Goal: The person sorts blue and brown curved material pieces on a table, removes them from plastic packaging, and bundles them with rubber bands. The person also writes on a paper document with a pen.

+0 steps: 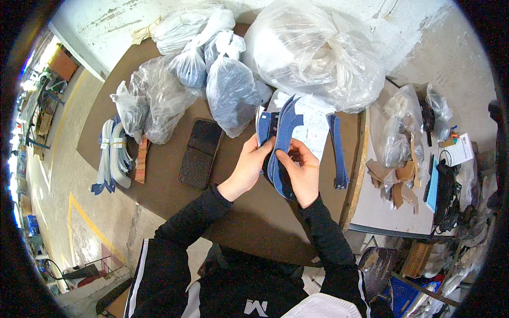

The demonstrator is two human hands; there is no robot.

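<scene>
Your brown table (265,233) stands against a pale wall (108,24) | above it, your left hand (248,167) and right hand (303,175) grip blue strips (286,125) | your fingers hide parts of them; they overlap your paper (314,135) | tabletop shows nearer you, wooden edge (357,177) rightward

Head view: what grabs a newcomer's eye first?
Probably the bulging clear plastic bag at the far side of the brown table, the biggest thing on it. Next, the blue curved strips gripped near the centre by the left hand and right hand. Then the dark rectangular case lying left of the hands.
</scene>
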